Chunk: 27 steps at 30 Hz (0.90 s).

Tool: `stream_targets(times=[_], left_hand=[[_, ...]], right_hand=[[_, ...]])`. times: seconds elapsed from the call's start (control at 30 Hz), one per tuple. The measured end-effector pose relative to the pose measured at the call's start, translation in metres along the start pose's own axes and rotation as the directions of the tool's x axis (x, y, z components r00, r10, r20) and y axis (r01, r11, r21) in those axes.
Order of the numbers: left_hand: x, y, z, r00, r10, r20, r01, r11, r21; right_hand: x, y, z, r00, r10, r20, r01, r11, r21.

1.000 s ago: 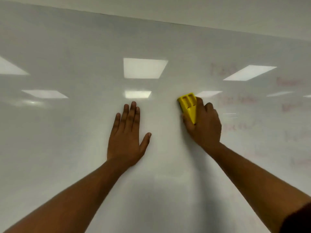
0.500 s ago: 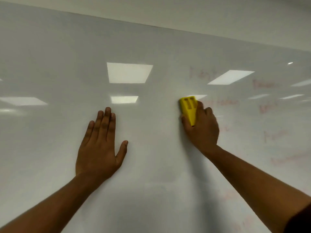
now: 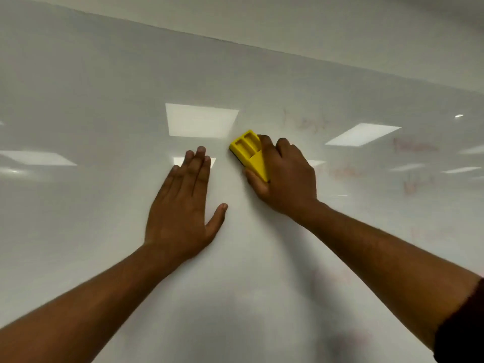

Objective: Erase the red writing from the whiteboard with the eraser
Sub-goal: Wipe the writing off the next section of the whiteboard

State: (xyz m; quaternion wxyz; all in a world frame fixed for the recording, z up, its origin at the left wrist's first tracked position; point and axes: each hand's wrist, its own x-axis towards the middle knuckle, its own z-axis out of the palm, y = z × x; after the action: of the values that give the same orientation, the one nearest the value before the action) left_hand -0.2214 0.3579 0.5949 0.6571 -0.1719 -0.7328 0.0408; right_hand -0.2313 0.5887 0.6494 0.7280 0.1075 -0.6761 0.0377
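Both hands, eraser (image 3: pixel 248 153) seemingly on whiteboard (image 3: pixel 104 87)

We face a pale wall (image 3: pixel 340 27) that runs as a plain band across the top, meeting a glossy white surface along a slanting edge. In that gloss we see mirrored ceiling lights (image 3: pixel 200 121): one large bright square at centre, another at right, fainter panels off to both sides. The light is soft and even.

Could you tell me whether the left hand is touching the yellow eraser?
Apart. The head view shows bare whiteboard between the left hand and the yellow eraser.
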Motion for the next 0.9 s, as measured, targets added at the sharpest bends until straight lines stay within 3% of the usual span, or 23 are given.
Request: stream_targets(times=[0.07, 0.13, 0.23, 0.3, 0.37, 0.43, 0.5, 0.53, 0.6, 0.67, 0.73, 0.77, 0.83, 0.9], left_hand=[[0.021, 0.031, 0.011, 1.000, -0.011, 0.016, 0.011, 1.000, -0.025], [0.030, 0.050, 0.019, 0.998, -0.061, 0.025, 0.062, 0.998, -0.033], [0.028, 0.056, 0.024, 0.996, -0.088, 0.026, 0.089, 0.996, -0.014], [0.028, 0.055, 0.026, 0.998, -0.068, 0.014, 0.068, 0.998, -0.008], [0.028, 0.056, 0.026, 0.999, -0.051, 0.005, 0.051, 0.999, -0.003], [0.029, 0.058, 0.026, 0.999, -0.045, 0.002, 0.045, 0.999, -0.003], [0.031, 0.062, 0.025, 0.999, -0.047, 0.003, 0.047, 0.999, 0.000], [0.031, 0.063, 0.024, 0.999, -0.048, 0.007, 0.048, 0.999, 0.004], [0.032, 0.064, 0.022, 0.999, -0.047, 0.013, 0.047, 0.999, 0.019], [0.034, 0.066, 0.021, 0.999, -0.050, 0.009, 0.049, 0.999, 0.023], [0.038, 0.072, 0.023, 0.998, -0.058, 0.007, 0.058, 0.998, 0.018], [0.040, 0.076, 0.024, 0.998, -0.062, 0.008, 0.062, 0.998, 0.020], [0.044, 0.087, 0.030, 0.997, -0.080, -0.004, 0.080, 0.996, 0.032], [0.044, 0.091, 0.033, 0.995, -0.097, -0.025, 0.098, 0.994, 0.042]], right_hand=[[0.023, 0.023, -0.002, 0.999, 0.033, -0.020, -0.033, 0.999, -0.020], [0.050, 0.053, -0.003, 0.974, 0.225, -0.040, -0.226, 0.973, -0.045], [0.075, 0.090, -0.010, 0.864, 0.502, -0.043, -0.502, 0.865, 0.017], [0.078, 0.094, -0.007, 0.823, 0.566, -0.046, -0.564, 0.824, 0.057], [0.073, 0.079, -0.003, 0.893, 0.445, -0.068, -0.443, 0.896, 0.044], [0.062, 0.065, 0.002, 0.985, 0.163, -0.062, -0.161, 0.986, 0.046], [0.063, 0.071, 0.001, 0.999, -0.033, -0.018, 0.034, 0.998, 0.049], [0.071, 0.082, 0.000, 0.999, -0.050, -0.011, 0.050, 0.998, 0.038], [0.090, 0.111, -0.001, 0.994, 0.111, -0.024, -0.110, 0.993, 0.037], [0.109, 0.133, -0.004, 0.921, 0.388, -0.020, -0.385, 0.918, 0.091], [0.113, 0.125, -0.002, 0.881, 0.472, -0.022, -0.466, 0.876, 0.126], [0.110, 0.111, -0.001, 0.911, 0.412, -0.028, -0.405, 0.904, 0.134], [0.091, 0.086, 0.002, 0.992, 0.124, -0.034, -0.119, 0.983, 0.137], [0.071, 0.078, 0.004, 0.991, -0.134, -0.004, 0.134, 0.982, 0.134]])
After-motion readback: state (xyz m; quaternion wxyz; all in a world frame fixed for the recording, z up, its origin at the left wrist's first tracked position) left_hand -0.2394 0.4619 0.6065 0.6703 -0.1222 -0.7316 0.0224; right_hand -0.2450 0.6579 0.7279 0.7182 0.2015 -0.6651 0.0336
